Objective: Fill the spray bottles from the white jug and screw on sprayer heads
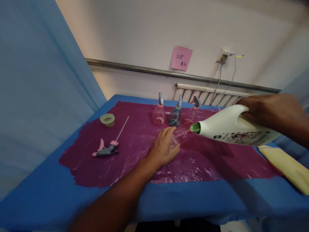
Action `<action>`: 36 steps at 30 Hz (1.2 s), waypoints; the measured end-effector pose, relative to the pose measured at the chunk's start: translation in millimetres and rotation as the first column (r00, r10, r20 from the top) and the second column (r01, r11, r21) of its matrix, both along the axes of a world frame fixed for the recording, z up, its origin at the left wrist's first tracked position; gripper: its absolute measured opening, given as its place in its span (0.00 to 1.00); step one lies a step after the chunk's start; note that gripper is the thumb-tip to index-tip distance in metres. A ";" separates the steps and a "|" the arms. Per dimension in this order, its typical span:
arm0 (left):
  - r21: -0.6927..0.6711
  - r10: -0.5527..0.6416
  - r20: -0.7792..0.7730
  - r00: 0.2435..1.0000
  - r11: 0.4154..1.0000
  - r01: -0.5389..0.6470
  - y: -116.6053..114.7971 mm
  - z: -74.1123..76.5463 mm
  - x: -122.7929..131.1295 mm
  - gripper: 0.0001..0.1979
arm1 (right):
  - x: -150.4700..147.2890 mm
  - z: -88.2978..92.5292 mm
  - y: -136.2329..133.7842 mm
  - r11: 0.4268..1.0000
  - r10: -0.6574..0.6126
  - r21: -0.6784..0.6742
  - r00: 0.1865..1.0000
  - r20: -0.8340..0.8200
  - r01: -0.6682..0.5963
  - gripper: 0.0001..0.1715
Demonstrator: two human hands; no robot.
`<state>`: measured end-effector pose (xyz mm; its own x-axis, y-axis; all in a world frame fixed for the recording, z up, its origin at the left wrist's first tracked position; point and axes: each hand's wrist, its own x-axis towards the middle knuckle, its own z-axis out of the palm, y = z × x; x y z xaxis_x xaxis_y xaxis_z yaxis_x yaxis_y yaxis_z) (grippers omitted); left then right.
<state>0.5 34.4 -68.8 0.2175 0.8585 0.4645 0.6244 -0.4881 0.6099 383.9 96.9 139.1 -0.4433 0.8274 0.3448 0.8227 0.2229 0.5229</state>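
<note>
My left hand (164,145) is wrapped round a clear spray bottle (181,135) with no spray head, tilted to the right at the middle of the purple plastic sheet (135,129). By its handle, my right hand (267,111) grips a large cream detergent jug (224,124), tipped so that its green spout (195,128) meets the bottle's neck. Whether liquid is flowing is too small to make out. A pink and grey spray head (106,149) with its tube lies at the left, and the jug's pale green cap (107,120) stands behind it.
Behind my hands stand a pink spray bottle (159,114), a teal one (175,115) and another pink-collared one (192,114). A folded yellow cloth (286,166) lies at the right edge. A radiator (198,91), metal rail (145,68) and plugged-in cords (220,80) are at the wall.
</note>
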 end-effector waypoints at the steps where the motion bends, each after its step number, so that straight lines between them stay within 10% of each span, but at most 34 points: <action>1: 0.005 0.000 0.003 1.000 1.000 0.000 -0.1 -0.1 -0.1 0.38 | 0.0 0.3 0.0 1.000 -0.002 -0.002 1.000 0.001 0.002 0.26; 36: -0.068 0.035 0.001 0.999 0.997 -0.035 -0.7 4.1 0.4 0.38 | -1.5 -2.6 5.4 0.999 -0.027 -0.045 0.998 -0.051 0.024 0.22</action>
